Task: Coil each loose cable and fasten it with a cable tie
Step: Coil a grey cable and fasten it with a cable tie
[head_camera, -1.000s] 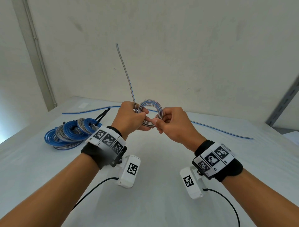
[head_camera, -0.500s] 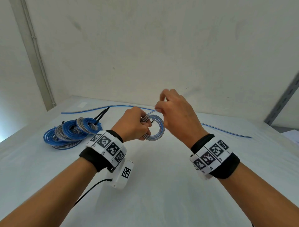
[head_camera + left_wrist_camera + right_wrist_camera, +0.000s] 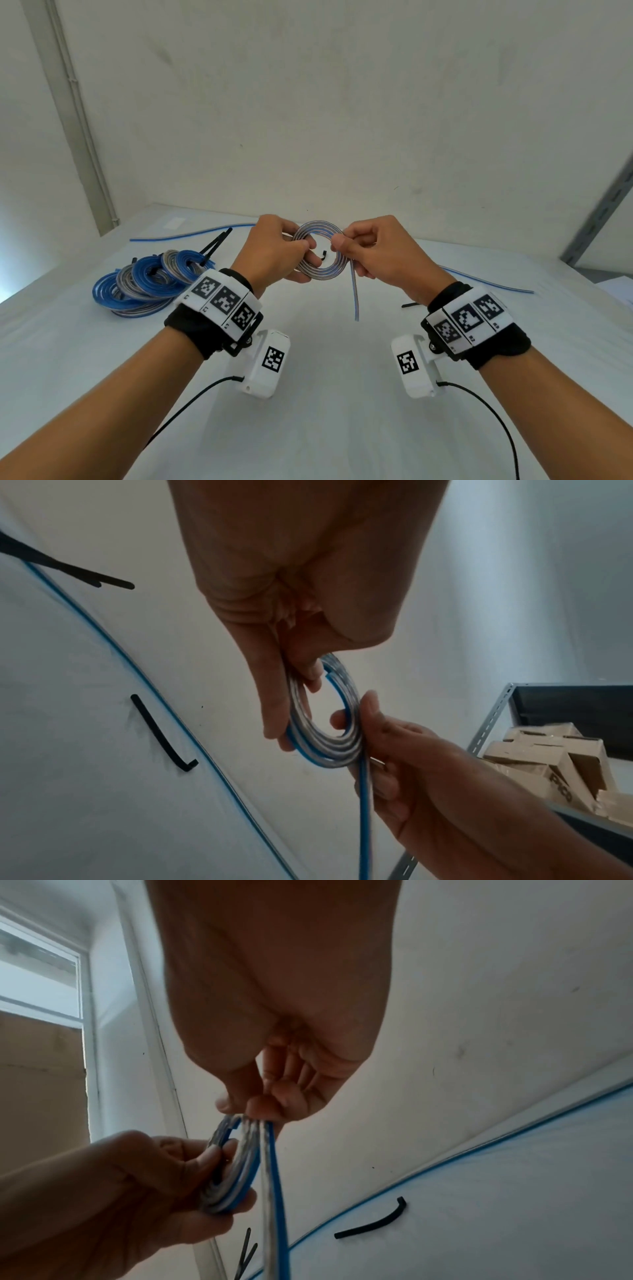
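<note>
Both hands pinch one small coil (image 3: 320, 251) of silver-and-blue cable, held in the air above a white table (image 3: 325, 394). Left hand (image 3: 274, 246) clamps the coil's left side between thumb and curled fingers; right hand (image 3: 376, 250) pinches the right side, where a short free tail (image 3: 354, 294) hangs down. That tail is not yet wound in. Judging from this, if either pinch loosens, the springy turns could fan out and the coil unwind. Freeing one hand to reach for a tie is the risky moment. Black cable ties (image 3: 215, 245) lie far left, beside finished coils (image 3: 147, 284); another cable (image 3: 486, 282) lies loose behind
</note>
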